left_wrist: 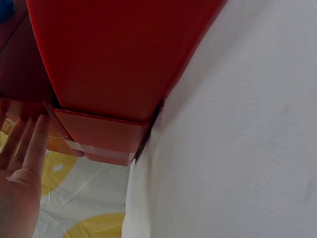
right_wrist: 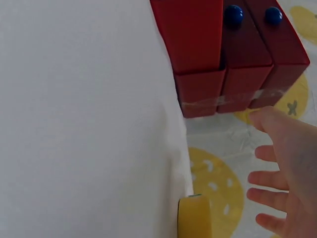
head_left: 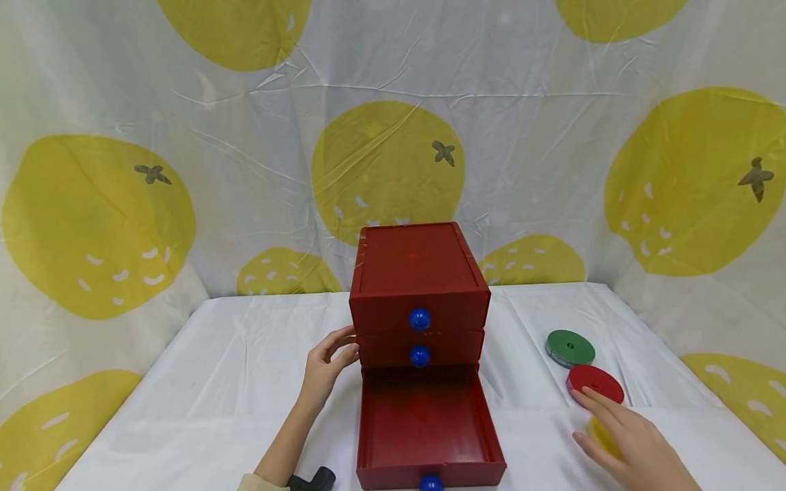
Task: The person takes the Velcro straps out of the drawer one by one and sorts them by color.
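A red three-drawer cabinet (head_left: 420,259) with blue knobs stands in the middle of the table, its bottom drawer (head_left: 424,436) pulled out and bare inside. My left hand (head_left: 328,365) rests against the cabinet's left side at the middle drawer's level; the left wrist view shows its fingers (left_wrist: 35,144) extended along that side. On the right, my right hand (head_left: 629,443) hovers over a yellow roll (right_wrist: 194,218), partly covering it in the head view. Its fingers (right_wrist: 267,181) are spread and hold nothing. Beyond it lie a red roll (head_left: 595,383) and a green roll (head_left: 570,348).
White cloth covers the table (head_left: 245,354). A curtain (head_left: 522,150) printed with yellow fruit hangs behind and at both sides. A black strap or mount (head_left: 313,479) shows by the left wrist. The open drawer juts toward the front.
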`<control>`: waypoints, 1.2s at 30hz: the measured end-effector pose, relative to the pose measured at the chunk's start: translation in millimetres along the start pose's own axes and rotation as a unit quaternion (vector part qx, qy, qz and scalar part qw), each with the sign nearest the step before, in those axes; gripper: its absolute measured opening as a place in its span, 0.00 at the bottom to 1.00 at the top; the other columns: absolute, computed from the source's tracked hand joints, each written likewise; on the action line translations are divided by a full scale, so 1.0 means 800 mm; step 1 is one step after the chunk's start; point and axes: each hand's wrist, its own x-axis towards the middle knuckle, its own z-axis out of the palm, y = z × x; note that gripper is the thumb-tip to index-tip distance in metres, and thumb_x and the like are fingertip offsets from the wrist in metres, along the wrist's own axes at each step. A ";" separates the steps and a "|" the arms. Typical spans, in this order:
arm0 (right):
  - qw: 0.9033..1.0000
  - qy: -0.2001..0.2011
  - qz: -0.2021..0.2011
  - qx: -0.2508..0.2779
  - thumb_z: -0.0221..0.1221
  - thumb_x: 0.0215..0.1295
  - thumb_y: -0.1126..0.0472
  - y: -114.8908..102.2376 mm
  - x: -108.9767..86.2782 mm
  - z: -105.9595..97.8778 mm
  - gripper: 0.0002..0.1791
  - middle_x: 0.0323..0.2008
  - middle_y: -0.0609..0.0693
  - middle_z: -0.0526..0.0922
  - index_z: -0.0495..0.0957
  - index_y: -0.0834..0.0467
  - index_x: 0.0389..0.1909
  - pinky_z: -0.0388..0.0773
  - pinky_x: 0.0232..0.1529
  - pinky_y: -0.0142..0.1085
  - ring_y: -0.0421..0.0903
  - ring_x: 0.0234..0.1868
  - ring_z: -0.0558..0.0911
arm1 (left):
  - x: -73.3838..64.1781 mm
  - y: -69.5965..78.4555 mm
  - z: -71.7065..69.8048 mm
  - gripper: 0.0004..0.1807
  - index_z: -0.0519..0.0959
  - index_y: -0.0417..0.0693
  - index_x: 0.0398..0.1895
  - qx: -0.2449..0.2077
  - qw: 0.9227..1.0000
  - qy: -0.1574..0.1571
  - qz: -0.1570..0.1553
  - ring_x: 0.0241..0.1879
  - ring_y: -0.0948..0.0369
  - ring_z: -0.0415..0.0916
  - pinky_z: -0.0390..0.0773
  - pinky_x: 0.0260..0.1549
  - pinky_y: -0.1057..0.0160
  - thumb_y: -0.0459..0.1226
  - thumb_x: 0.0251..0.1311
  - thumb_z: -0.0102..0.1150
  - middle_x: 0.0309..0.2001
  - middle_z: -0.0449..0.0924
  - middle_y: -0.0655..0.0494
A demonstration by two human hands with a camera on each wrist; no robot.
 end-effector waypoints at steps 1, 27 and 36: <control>1.000 0.013 -0.010 0.003 0.65 0.48 0.45 -0.002 0.000 0.001 0.34 0.54 0.58 0.75 0.71 0.55 0.56 0.72 0.43 0.62 0.58 0.48 0.75 | 0.000 0.000 0.000 0.21 0.69 0.30 0.54 -0.001 1.000 0.001 -0.001 0.45 0.69 0.75 0.81 0.41 0.65 0.27 0.57 0.54 0.46 0.77 0.66; 0.986 0.072 -0.147 -0.016 0.68 0.38 0.40 -0.065 0.006 0.008 0.39 0.51 0.42 0.77 0.71 0.43 0.57 0.79 0.41 0.51 0.42 0.45 0.76 | 0.000 0.000 0.000 0.20 0.69 0.32 0.54 0.007 1.000 0.005 -0.007 0.45 0.70 0.75 0.81 0.41 0.66 0.28 0.57 0.54 0.45 0.78 0.66; 0.984 0.012 -0.178 -0.019 0.62 0.44 0.35 -0.085 0.008 0.007 0.37 0.55 0.39 0.73 0.67 0.39 0.60 0.80 0.41 0.48 0.40 0.48 0.75 | 0.000 0.001 0.000 0.20 0.69 0.32 0.54 0.005 1.000 0.001 -0.011 0.46 0.69 0.75 0.81 0.42 0.66 0.29 0.57 0.54 0.46 0.77 0.66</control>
